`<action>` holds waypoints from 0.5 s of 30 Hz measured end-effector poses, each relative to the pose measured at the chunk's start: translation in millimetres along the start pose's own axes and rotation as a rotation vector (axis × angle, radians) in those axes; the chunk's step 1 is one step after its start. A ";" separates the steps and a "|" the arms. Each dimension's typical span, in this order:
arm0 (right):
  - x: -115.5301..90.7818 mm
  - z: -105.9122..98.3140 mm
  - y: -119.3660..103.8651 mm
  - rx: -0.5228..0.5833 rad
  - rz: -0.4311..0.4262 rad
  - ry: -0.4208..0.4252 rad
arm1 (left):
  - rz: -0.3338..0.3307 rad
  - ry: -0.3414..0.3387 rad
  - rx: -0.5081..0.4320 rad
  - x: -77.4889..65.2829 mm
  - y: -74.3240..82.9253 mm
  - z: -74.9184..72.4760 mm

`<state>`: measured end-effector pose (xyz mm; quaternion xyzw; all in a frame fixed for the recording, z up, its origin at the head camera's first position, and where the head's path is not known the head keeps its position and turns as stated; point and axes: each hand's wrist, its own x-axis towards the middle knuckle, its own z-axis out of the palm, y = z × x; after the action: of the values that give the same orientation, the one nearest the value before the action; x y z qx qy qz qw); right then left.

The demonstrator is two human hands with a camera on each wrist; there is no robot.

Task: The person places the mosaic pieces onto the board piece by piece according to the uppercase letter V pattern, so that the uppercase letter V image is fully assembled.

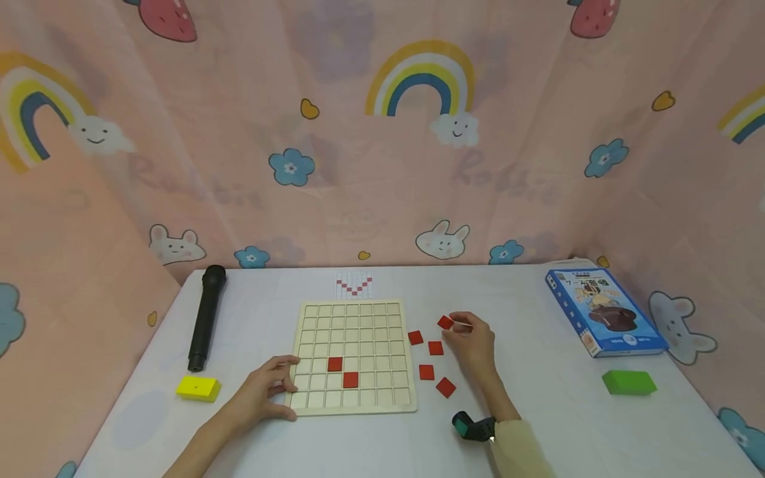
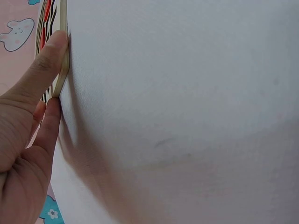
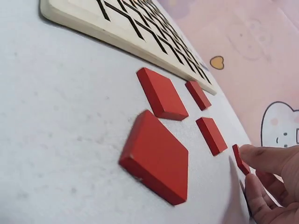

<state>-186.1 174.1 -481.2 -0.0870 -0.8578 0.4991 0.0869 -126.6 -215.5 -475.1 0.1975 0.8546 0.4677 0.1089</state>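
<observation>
A pale wooden grid board (image 1: pixel 382 332) lies on the white table, with one red square tile (image 1: pixel 335 364) and a second red tile (image 1: pixel 350 380) set in its cells. At the board's lower left corner, my left hand (image 1: pixel 263 392) holds the edge, thumb on the near side and bent fingers along the left side. Right of the board, my right hand (image 1: pixel 475 342) pinches a red tile (image 3: pixel 240 159) between thumb and fingers, at or just above the table. Several loose red tiles (image 3: pixel 159 161) lie between that hand and the board.
Behind the board is a printed grid pattern card (image 1: pixel 355 285). To the left are a black microphone (image 1: pixel 206 318) and a yellow block (image 1: pixel 198 388). A blue box (image 1: pixel 606 312) and a green block (image 1: pixel 629 382) lie at right. Pink patterned cloth (image 1: pixel 358 199) hangs behind the table.
</observation>
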 end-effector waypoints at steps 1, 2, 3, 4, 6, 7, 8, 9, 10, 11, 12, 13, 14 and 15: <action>3.6 -0.9 3.2 -0.010 0.018 0.000 | -0.002 0.000 0.001 -0.2 -0.4 0.1; 6.9 -1.5 5.7 -0.021 0.030 -0.004 | -0.005 0.000 0.001 -0.5 -0.6 0.0; 9.9 -1.7 7.6 -0.031 0.030 -0.012 | -0.008 0.001 0.000 -0.6 -0.8 -0.1; 12.8 -1.9 8.9 -0.038 0.029 -0.019 | -0.009 0.002 -0.001 -0.9 -0.9 -0.2; 17.9 -1.9 10.3 -0.049 0.021 -0.022 | -0.008 0.002 0.004 -0.9 -0.9 -0.5; 20.1 -1.9 10.8 -0.048 0.019 -0.022 | -0.007 0.001 0.006 -0.8 -0.7 -0.7; 21.8 -2.1 11.3 -0.044 0.017 -0.021 | -0.006 0.000 0.008 -0.6 -0.4 -0.8; 23.2 -2.4 11.8 -0.040 0.020 -0.022 | -0.004 0.000 0.013 -0.3 -0.2 -1.0; 24.4 -3.0 12.2 -0.033 0.027 -0.022 | -0.003 -0.002 0.016 -0.1 0.2 -1.0; 24.9 -3.7 12.5 -0.025 0.032 -0.024 | -0.005 -0.002 0.020 0.3 0.4 -1.1; 25.0 -4.5 13.0 -0.020 0.036 -0.027 | -0.008 -0.002 0.022 0.5 0.7 -1.2; 25.1 -5.3 13.3 -0.013 0.037 -0.029 | -0.012 -0.001 0.023 0.6 1.0 -1.2; 24.9 -6.3 13.5 -0.007 0.033 -0.034 | -0.016 0.001 0.027 0.6 1.1 -1.3; 24.6 -7.0 13.7 -0.004 0.032 -0.037 | -0.019 0.003 0.029 0.4 1.1 -1.3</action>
<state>-207.5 192.4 -488.2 -0.0916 -0.8587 0.5004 0.0628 -127.2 -215.8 -473.4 0.1903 0.8632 0.4546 0.1094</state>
